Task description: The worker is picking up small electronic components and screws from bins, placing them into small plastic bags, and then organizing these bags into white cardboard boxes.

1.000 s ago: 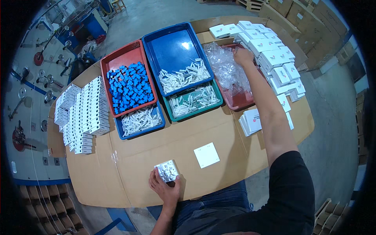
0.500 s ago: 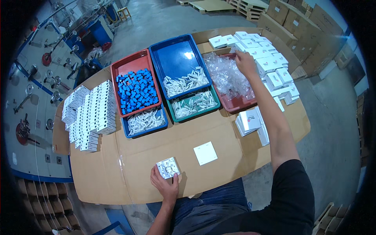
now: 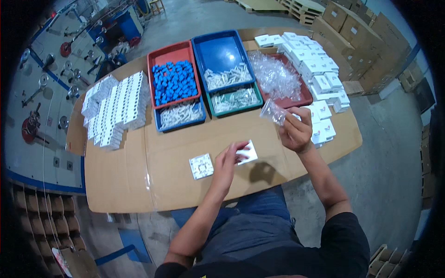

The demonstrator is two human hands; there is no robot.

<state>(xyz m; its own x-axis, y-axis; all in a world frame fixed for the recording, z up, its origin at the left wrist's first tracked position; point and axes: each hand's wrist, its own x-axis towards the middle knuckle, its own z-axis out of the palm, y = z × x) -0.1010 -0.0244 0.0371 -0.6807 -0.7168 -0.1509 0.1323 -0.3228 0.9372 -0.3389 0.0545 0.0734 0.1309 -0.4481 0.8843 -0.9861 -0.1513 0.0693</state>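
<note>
— Above the brown surface [image 3: 171,153], how is the clear bag [image 3: 273,112] held?
— My right fingers [image 3: 291,121] pinch one end, probably leaving the rest free; my left fingers [image 3: 240,145] are open, near the white plate [image 3: 251,151].

Grey floor [image 3: 389,143] surrounds a cardboard-topped table [image 3: 116,185] under cool light. Brown cartons [image 3: 378,44] stand stacked at upper right — wooden pallets [image 3: 301,11] lie behind them, along the far floor. A stool [image 3: 156,4] stands at the top edge. At left rises a pale, blue-edged panel [image 3: 58,139] with metal fittings — below it, a brown partitioned rack [image 3: 39,202].
</note>
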